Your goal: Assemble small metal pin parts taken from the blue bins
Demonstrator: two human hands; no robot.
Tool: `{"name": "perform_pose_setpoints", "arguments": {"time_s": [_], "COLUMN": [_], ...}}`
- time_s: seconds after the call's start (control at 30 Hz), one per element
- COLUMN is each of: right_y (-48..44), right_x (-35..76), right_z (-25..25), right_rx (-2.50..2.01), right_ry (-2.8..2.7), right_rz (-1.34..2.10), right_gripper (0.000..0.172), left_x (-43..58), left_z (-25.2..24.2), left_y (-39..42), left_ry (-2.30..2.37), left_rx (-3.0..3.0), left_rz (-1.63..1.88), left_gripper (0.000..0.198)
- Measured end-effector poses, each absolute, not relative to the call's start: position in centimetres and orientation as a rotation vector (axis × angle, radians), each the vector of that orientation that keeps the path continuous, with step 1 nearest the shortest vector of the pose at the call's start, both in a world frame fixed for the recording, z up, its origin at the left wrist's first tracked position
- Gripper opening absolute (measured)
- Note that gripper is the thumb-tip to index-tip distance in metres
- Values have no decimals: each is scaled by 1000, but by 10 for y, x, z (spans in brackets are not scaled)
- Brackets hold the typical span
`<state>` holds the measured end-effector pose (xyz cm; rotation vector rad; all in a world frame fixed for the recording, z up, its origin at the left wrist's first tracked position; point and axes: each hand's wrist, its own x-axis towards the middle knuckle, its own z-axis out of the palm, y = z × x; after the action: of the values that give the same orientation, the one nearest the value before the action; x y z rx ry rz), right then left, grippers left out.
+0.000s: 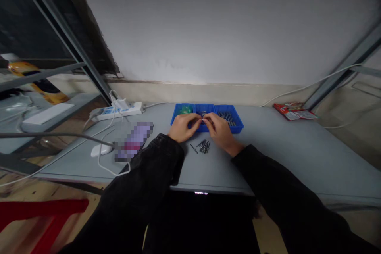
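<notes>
Dark sleeves (143, 178) cover both forearms, and a red plastic stool (41, 214) stands on the floor at lower left. The 2 bare hands meet above a blue plastic tray (207, 108). The left hand (184, 127) and the right hand (220, 133) are both closed in a fingertip pinch on a small metal part (203, 117), too small to make out in detail, directly above the middle of the tray's 3 compartments. Just in front of the tray, a loose cluster of dark screws (203, 147) lies on the grey bench (282, 147), with 1 screw lying slightly apart on its left. The tray's right compartment holds more dark screws (226, 119), and its left compartment holds something green (186, 109). To the left on the bench are a white computer mouse (101, 150), a pixelated object (133, 141), and a white power strip (116, 111) with cables plugged in. Red printed packets (293, 111) lie at the far right corner. Behind everything rises a white wall (223, 27).
</notes>
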<state>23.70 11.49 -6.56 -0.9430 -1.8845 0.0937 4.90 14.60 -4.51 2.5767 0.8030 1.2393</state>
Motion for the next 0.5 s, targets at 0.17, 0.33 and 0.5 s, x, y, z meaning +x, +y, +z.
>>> {"name": "perform_pose_setpoints", "arguments": {"time_s": [0.17,0.33,0.5], "right_y": [116,116,116], "right_x": [237,237,237], "right_z": [-67,-67,-67], "right_rx": [-943,-927,-933], "right_ry": [-1886,-1884,-1889], "right_rz": [90,77,73], "right_gripper": [17,17,17], "left_x": [49,49,49], "left_z": [-46,-46,-45], "left_y": [146,146,146], "left_ry": [813,818,821], "left_rx": [2561,2565,2565], "left_rz": [1237,1230,1237], "left_gripper": [15,15,14]}}
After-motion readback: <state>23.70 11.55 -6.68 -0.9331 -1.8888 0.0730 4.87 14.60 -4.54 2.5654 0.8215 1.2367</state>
